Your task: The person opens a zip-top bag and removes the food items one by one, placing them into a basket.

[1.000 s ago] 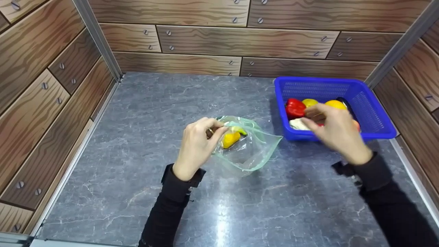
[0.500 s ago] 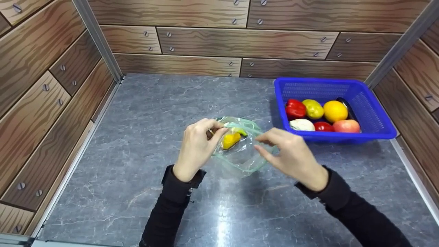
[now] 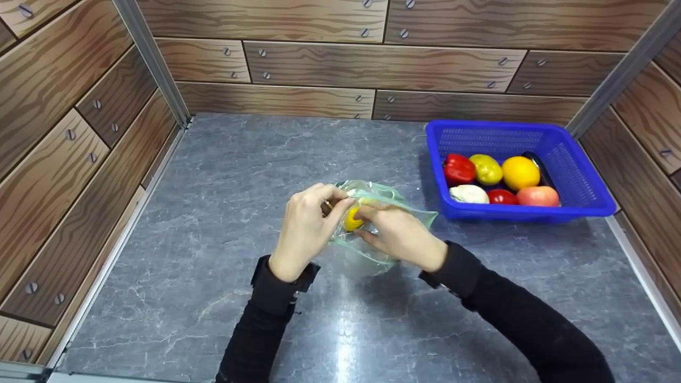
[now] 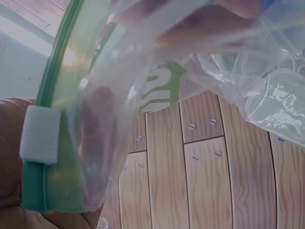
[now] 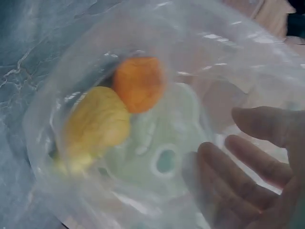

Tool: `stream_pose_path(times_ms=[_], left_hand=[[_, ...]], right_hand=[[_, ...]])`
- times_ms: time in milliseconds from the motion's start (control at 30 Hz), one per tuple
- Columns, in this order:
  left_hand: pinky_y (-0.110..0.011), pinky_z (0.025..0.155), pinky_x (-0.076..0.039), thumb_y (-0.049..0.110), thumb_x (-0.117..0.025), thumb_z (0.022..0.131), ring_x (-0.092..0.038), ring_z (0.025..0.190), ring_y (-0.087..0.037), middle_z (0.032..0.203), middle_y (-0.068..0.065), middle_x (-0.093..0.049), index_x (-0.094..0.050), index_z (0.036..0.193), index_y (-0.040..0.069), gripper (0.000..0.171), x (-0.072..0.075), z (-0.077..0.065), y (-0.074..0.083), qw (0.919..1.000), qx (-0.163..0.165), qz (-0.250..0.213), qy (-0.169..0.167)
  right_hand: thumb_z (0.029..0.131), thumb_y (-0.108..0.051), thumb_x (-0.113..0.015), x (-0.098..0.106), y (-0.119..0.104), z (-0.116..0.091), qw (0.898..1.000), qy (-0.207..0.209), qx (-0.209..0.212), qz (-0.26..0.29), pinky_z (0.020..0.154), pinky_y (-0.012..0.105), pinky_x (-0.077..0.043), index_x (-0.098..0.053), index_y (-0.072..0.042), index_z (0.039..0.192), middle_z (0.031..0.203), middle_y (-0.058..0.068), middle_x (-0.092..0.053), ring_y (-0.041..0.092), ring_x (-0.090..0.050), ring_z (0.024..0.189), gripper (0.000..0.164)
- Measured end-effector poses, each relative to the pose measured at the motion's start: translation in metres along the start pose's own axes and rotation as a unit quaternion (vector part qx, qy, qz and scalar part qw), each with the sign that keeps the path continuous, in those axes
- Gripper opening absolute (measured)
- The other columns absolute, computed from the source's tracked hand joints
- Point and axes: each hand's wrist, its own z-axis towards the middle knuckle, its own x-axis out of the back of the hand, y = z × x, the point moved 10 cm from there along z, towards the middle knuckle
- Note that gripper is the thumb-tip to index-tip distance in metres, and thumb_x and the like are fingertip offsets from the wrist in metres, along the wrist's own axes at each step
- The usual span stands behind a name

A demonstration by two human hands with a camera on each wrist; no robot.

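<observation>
A clear zip bag (image 3: 427,218) with a green rim stands on the grey table. My left hand (image 3: 308,221) pinches its rim on the left side. The left wrist view shows a white slider (image 4: 40,135) on the green zip strip. At the bag's mouth, my right hand (image 3: 399,234) reaches in with loosely bent fingers, nothing between them. Inside lie a yellow, lumpy fruit (image 5: 97,119) and a round orange fruit (image 5: 139,84), to the left of the right fingers in the right wrist view. In the head view that hand partly covers the bag's contents.
A blue basket (image 3: 521,213) at the back right holds a red pepper (image 3: 458,169), a greenish-yellow fruit (image 3: 486,169), an orange (image 3: 520,173), a white vegetable (image 3: 468,193), a tomato (image 3: 502,197), an apple (image 3: 538,196) and a dark long item. Wood-patterned panels enclose the table.
My right hand has come left from over the basket to the bag's mouth, its fingertips now inside. The left hand keeps its pinch on the rim.
</observation>
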Motion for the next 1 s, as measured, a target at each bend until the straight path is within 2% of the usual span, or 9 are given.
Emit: stream_pose_path(times_ms=[100, 200, 333, 500, 667, 733, 800, 900, 1000], left_hand=[[-0.018, 0.056, -0.048, 0.021, -0.071, 0.089, -0.057, 0.06, -0.007, 0.073, -0.001, -0.067, -0.072, 0.085, 0.01, 0.012, 0.0, 0.0, 0.0, 1.0, 0.0, -0.002, -0.002], [-0.018, 0.056, -0.048, 0.021, -0.071, 0.088, -0.057, 0.06, -0.007, 0.073, -0.001, -0.067, -0.072, 0.086, 0.009, 0.012, 0.0, 0.0, 0.0, 1.0, 0.003, -0.003, -0.005], [-0.018, 0.057, -0.048, 0.021, -0.072, 0.087, -0.057, 0.06, -0.008, 0.073, -0.001, -0.067, -0.072, 0.086, 0.009, 0.012, -0.001, 0.0, 0.0, 1.0, 0.004, -0.004, -0.006], [-0.018, 0.056, -0.047, 0.023, -0.072, 0.087, -0.056, 0.06, -0.007, 0.072, 0.0, -0.066, -0.072, 0.085, 0.01, 0.013, -0.003, 0.0, 0.002, 1.0, -0.001, 0.007, -0.007], [-0.017, 0.056, -0.044, 0.025, -0.071, 0.087, -0.053, 0.059, -0.005, 0.071, 0.002, -0.064, -0.072, 0.084, 0.012, 0.013, -0.006, -0.001, 0.001, 0.9997, -0.003, 0.021, -0.012], [-0.017, 0.056, -0.043, 0.024, -0.072, 0.087, -0.052, 0.059, -0.005, 0.07, 0.002, -0.064, -0.072, 0.084, 0.012, 0.013, -0.006, 0.0, 0.0, 0.9996, -0.003, 0.027, -0.013], [-0.017, 0.056, -0.043, 0.024, -0.072, 0.087, -0.052, 0.059, -0.005, 0.07, 0.002, -0.063, -0.072, 0.083, 0.012, 0.013, -0.005, 0.0, 0.0, 0.9995, -0.004, 0.028, -0.014], [-0.018, 0.056, -0.043, 0.024, -0.071, 0.087, -0.053, 0.058, -0.006, 0.071, 0.002, -0.064, -0.072, 0.083, 0.012, 0.013, -0.005, 0.0, 0.0, 0.9995, -0.005, 0.028, -0.015], [-0.018, 0.055, -0.043, 0.024, -0.071, 0.088, -0.054, 0.058, -0.006, 0.072, 0.002, -0.065, -0.072, 0.083, 0.012, 0.013, -0.004, -0.001, 0.0, 0.9996, -0.004, 0.024, -0.016]], right_hand=[[0.081, -0.019, -0.077, -0.019, 0.006, 0.01, 0.999, -0.027, -0.005, -0.018, 0.075, 0.031, -0.058, -0.062, -0.007, 0.115, 0.1, 0.007, -0.071, 0.021, -0.069, 0.086, 0.039], [0.081, -0.018, -0.076, -0.039, 0.015, 0.018, 0.997, -0.063, -0.031, -0.029, 0.073, 0.034, -0.058, -0.061, -0.005, 0.12, 0.097, 0.009, -0.071, 0.025, -0.069, 0.084, 0.043], [0.081, -0.012, -0.073, -0.061, 0.025, 0.024, 0.993, -0.102, -0.058, -0.016, 0.071, 0.039, -0.058, -0.057, -0.001, 0.126, 0.099, 0.015, -0.07, 0.029, -0.068, 0.085, 0.049], [0.078, -0.003, -0.074, -0.082, 0.03, 0.026, 0.993, -0.112, -0.041, -0.008, 0.071, 0.038, -0.056, -0.057, 0.001, 0.126, 0.101, 0.015, -0.07, 0.027, -0.067, 0.084, 0.051], [0.074, -0.01, -0.078, -0.096, 0.027, 0.027, 0.991, -0.103, 0.016, -0.083, 0.086, 0.038, -0.054, -0.059, -0.001, 0.125, 0.113, 0.014, -0.069, 0.027, -0.065, 0.1, 0.055], [0.077, -0.016, -0.077, -0.1, 0.023, 0.027, 0.984, -0.095, 0.043, -0.146, 0.09, 0.036, -0.053, -0.057, -0.002, 0.129, 0.121, 0.014, -0.067, 0.027, -0.063, 0.108, 0.057], [0.08, -0.022, -0.075, -0.103, 0.021, 0.027, 0.97, -0.083, 0.062, -0.219, 0.085, 0.033, -0.054, -0.057, -0.002, 0.129, 0.121, 0.012, -0.066, 0.024, -0.063, 0.107, 0.055], [0.083, -0.026, -0.07, -0.105, 0.018, 0.026, 0.945, -0.063, 0.075, -0.311, 0.071, 0.028, -0.054, -0.063, -0.003, 0.118, 0.108, 0.008, -0.07, 0.02, -0.066, 0.093, 0.043], [0.083, -0.026, -0.069, -0.105, 0.017, 0.026, 0.934, -0.045, 0.076, -0.346, 0.064, 0.028, -0.052, -0.066, -0.006, 0.108, 0.095, 0.004, -0.071, 0.018, -0.065, 0.083, 0.032]])
